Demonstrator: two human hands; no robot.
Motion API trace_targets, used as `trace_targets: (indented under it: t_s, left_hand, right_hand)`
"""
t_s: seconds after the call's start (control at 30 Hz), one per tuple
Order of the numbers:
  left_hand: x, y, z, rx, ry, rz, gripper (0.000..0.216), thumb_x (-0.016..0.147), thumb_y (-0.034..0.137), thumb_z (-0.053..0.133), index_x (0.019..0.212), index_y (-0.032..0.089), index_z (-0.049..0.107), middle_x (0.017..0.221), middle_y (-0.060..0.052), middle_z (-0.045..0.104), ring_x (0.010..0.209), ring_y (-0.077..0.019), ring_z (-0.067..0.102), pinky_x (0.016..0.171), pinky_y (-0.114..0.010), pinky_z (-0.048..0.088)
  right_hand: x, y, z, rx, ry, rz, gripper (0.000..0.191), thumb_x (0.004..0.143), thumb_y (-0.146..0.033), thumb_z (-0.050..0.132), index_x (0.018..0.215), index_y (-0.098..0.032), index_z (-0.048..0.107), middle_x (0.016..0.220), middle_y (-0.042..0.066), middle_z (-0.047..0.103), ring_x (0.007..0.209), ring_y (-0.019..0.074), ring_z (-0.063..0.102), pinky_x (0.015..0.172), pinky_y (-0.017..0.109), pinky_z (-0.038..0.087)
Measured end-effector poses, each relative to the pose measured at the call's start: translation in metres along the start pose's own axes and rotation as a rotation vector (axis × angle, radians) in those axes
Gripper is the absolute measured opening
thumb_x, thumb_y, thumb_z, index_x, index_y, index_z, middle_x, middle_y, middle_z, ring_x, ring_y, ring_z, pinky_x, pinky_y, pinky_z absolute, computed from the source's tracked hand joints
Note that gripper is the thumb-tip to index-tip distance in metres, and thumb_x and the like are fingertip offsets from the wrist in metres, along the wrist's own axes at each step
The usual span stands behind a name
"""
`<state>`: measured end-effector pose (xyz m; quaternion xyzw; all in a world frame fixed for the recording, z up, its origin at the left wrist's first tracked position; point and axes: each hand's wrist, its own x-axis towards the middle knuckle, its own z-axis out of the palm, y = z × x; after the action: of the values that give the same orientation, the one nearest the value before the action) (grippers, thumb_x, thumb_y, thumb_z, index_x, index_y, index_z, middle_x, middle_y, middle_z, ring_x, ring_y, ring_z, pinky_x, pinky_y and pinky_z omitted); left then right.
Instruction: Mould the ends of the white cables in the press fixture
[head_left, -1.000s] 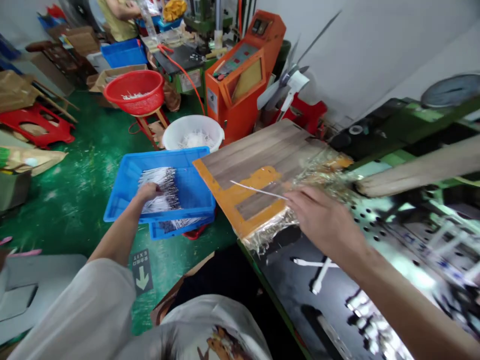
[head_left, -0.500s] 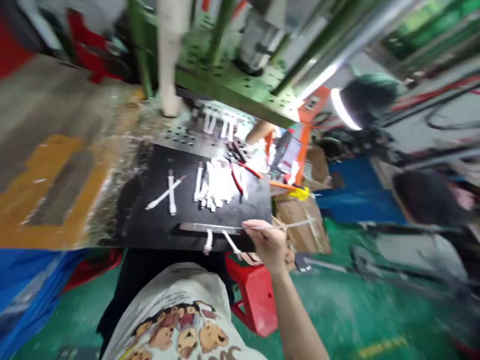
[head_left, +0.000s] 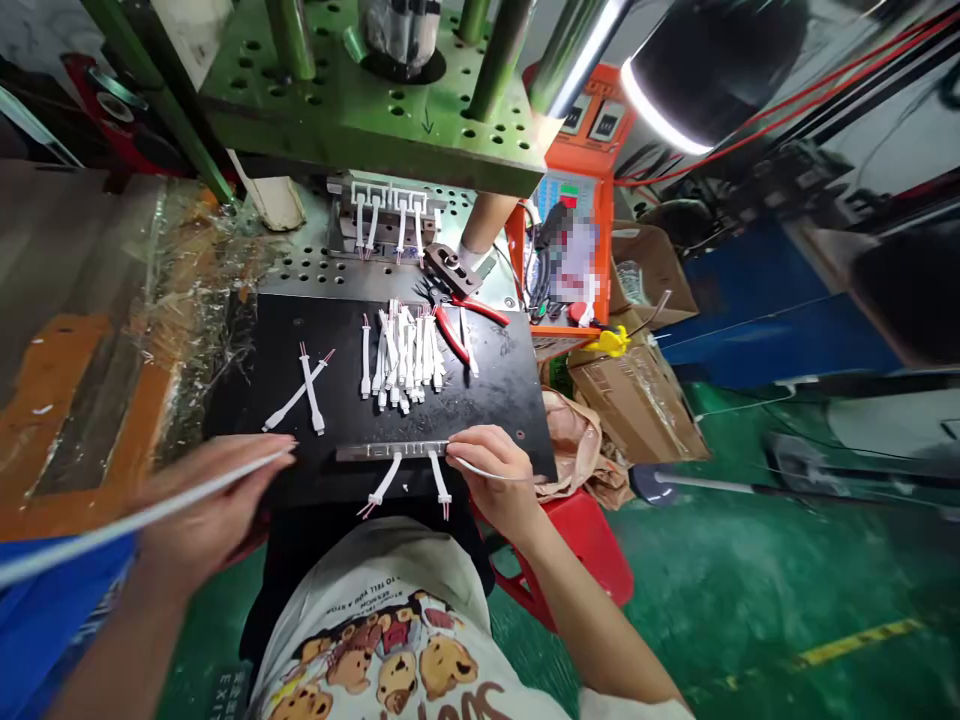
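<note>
My left hand (head_left: 206, 505), blurred, is closed at the left front edge of the black board (head_left: 495, 400). A long white cord (head_left: 142, 522) runs from its fingertips out of the left side of view. My right hand (head_left: 499, 475) is closed in a pinch on a thin white cord-like piece (head_left: 480, 469), at the right end of a narrow clear bar (head_left: 356, 453). Two short white cables (head_left: 385, 482) with pinkish wire ends stick out of the bar towards me. Beyond it lie a pile of similar white cables (head_left: 405, 350) and two crossed ones (head_left: 308, 390).
Red-handled pliers (head_left: 453, 337) lie right of the pile. Behind stands a green press (head_left: 360, 140) above a metal mould (head_left: 386, 215) holding white cables. An orange control box (head_left: 574, 330), cardboard box (head_left: 637, 405) and red stool (head_left: 592, 545) are to the right.
My left hand has come into view with the white cord. My right hand stays by the bar's right end and has shifted slightly left. The camera view has turned.
</note>
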<state>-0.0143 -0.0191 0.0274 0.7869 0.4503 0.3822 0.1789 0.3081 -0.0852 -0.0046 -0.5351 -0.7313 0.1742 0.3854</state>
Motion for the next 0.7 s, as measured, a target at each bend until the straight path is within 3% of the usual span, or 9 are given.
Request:
trace_targets:
  t_s: [0.13,0.23,0.47,0.57,0.63,0.7]
  left_hand:
    - [0.011,0.019,0.042,-0.138,-0.191,0.144,0.021,0.087,0.009,0.066,0.102,0.024,0.067,0.098,-0.001,0.074,0.092,-0.0170,0.070,0.085,-0.031,0.056]
    - [0.014,0.022,0.059,-0.140,-0.259,0.189,0.019,0.089,0.009,0.064,0.104,0.020,0.066,0.100,-0.004,0.073,0.098,-0.0179,0.068,0.089,-0.033,0.053]
    - [0.016,0.025,0.059,-0.018,-0.346,0.315,0.016,0.090,0.010,0.061,0.104,0.016,0.065,0.100,-0.007,0.074,0.099,-0.0220,0.068,0.090,-0.038,0.050]
    - [0.015,0.028,0.061,0.066,-0.321,0.357,0.016,0.087,0.009,0.064,0.102,0.014,0.065,0.098,-0.008,0.074,0.094,-0.0226,0.068,0.086,-0.039,0.050]
    - [0.013,0.031,0.064,0.083,-0.307,0.380,0.015,0.088,0.009,0.063,0.101,0.014,0.064,0.095,-0.007,0.073,0.091,-0.0214,0.068,0.084,-0.038,0.049]
    - [0.013,0.033,0.065,0.084,-0.309,0.402,0.012,0.090,0.009,0.059,0.101,0.013,0.063,0.093,-0.007,0.073,0.090,-0.0210,0.067,0.085,-0.038,0.049]
  right_hand:
    - [0.001,0.000,0.002,-0.026,-0.014,-0.047,0.017,0.092,-0.010,0.056,0.101,-0.021,0.066,0.097,0.007,0.073,0.092,0.0198,0.064,0.082,0.037,0.053]
    - [0.004,0.000,0.002,-0.034,-0.002,-0.088,0.016,0.091,-0.009,0.058,0.100,-0.021,0.066,0.096,0.006,0.073,0.091,0.0197,0.064,0.080,0.036,0.054]
    - [0.003,0.004,0.007,-0.013,0.026,-0.110,0.020,0.089,-0.007,0.060,0.102,-0.020,0.064,0.095,0.007,0.073,0.089,0.0210,0.064,0.077,0.038,0.054]
    - [0.002,0.004,0.001,-0.002,0.011,-0.105,0.019,0.090,-0.007,0.059,0.103,-0.020,0.064,0.096,0.008,0.072,0.091,0.0208,0.063,0.080,0.037,0.054]
    - [0.011,0.004,-0.012,0.010,-0.137,-0.100,0.017,0.093,-0.009,0.056,0.103,-0.020,0.064,0.097,0.007,0.071,0.090,0.0194,0.063,0.079,0.034,0.053]
    - [0.033,0.007,-0.030,0.030,-0.389,-0.112,0.018,0.096,-0.010,0.051,0.104,-0.020,0.064,0.099,0.006,0.070,0.088,0.0169,0.064,0.078,0.030,0.053]
